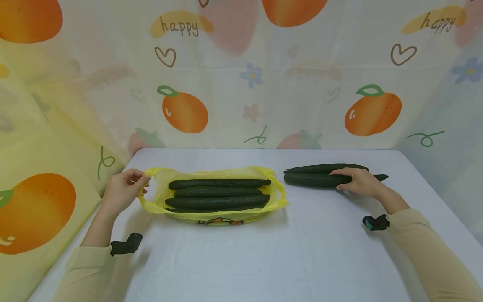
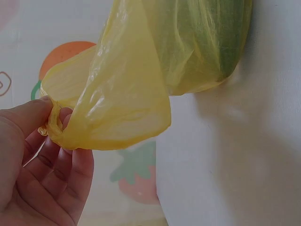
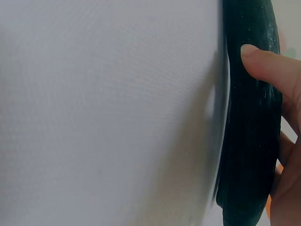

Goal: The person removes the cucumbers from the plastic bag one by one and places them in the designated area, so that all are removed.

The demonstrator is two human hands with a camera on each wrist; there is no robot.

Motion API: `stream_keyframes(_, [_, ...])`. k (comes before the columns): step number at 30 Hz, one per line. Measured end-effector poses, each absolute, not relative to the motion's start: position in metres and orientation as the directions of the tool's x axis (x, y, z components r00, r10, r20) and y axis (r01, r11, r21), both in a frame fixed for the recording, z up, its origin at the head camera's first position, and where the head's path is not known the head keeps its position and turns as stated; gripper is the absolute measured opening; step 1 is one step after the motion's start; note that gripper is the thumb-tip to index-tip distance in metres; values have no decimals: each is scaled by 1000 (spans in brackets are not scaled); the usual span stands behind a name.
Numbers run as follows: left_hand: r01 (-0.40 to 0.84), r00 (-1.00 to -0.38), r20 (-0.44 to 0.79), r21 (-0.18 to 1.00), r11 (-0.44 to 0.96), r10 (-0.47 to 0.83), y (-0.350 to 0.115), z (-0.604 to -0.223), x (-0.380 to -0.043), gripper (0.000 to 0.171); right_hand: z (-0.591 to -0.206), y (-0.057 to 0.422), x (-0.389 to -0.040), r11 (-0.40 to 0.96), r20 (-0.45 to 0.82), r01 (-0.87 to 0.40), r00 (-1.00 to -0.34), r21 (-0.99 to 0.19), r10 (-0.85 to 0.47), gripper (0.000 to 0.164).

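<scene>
Orange-printed cloth hung behind the smooth white surface, and on it sat a thin, crinkly yellow plastic bag, its mouth spread wide, long dark cucumbers lying side by side inside! Out left, the left hand pinched the bag's looped handle in bent fingers. Over right of the bag, the right hand gripped a glossy, bumpy near cucumber, thumb in front, fingers behind, a slender far cucumber alongside.
</scene>
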State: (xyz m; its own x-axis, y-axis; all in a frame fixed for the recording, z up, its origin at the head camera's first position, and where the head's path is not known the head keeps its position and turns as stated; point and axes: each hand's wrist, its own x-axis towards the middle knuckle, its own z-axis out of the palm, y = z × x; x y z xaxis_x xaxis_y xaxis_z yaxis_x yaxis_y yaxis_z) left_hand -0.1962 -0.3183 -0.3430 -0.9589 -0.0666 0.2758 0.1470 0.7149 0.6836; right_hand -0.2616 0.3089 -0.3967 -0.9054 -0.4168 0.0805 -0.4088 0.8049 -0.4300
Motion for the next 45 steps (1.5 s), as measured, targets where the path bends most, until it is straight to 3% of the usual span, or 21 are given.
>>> stream_keyframes(29, [148, -957, 282, 671, 726, -65, -318, -345, -198, 24, -396, 306, -264, 830, 109, -461, -886, -313, -451, 41])
stream_keyframes(45, [132, -963, 261, 666, 734, -64, -315, -343, -198, 26, -402, 309, -264, 808, 201, -505, -863, -304, -464, 38])
